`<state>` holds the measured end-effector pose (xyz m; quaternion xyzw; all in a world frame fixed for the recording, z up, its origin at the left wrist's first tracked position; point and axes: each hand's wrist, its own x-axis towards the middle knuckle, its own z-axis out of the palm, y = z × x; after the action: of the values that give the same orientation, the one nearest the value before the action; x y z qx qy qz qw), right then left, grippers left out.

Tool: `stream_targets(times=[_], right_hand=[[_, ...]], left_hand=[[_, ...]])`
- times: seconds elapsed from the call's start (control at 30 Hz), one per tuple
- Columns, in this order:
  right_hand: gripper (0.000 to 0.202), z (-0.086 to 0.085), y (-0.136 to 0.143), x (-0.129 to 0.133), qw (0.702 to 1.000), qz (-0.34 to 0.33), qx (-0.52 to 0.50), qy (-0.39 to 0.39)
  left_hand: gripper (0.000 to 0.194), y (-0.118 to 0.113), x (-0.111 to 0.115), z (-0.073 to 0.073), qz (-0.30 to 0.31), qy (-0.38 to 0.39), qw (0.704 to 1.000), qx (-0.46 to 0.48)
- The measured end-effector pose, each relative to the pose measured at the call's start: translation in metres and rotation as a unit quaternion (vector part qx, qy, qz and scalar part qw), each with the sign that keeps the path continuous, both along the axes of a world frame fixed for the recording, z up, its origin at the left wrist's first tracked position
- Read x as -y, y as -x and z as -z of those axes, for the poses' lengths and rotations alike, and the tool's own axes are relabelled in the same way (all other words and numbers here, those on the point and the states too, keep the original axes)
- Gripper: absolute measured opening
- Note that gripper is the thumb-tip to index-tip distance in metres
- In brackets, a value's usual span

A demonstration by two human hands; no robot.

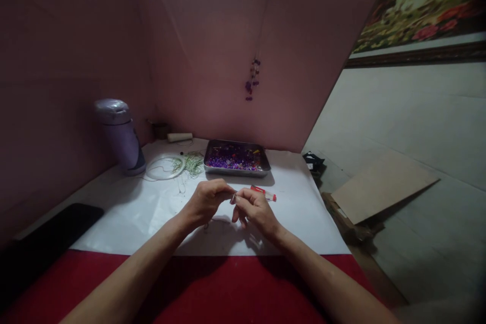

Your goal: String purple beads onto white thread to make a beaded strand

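Note:
My left hand (207, 201) and my right hand (255, 208) meet fingertip to fingertip above a white sheet (144, 212), pinching something tiny and pale between them; it is too small to name. A thin thread seems to trail down under the hands. Just beyond my right hand lies a small tube with a red cap (263, 193). Behind it stands a metal tray (236, 170) filled with purple and mixed beads.
A lilac flask (120, 136) stands at the back left, beside a white ring (165, 167) and a tangle of green thread (190, 162). A black phone (49, 235) lies at the left. A beaded strand (252, 79) hangs on the pink cardboard screen. Boards lie on the floor to the right.

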<state>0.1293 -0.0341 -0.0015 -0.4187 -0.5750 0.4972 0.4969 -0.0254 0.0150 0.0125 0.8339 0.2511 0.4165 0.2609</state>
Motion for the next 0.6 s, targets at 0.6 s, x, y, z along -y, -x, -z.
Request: stream_targets(times=[0.6], right_hand=[[0.008, -0.003, -0.001, -0.001, 0.998, -0.031, -0.006, 0.059]], left_hand=[[0.015, -0.002, 0.007, -0.012, 0.048, 0.184, 0.982, 0.012]])
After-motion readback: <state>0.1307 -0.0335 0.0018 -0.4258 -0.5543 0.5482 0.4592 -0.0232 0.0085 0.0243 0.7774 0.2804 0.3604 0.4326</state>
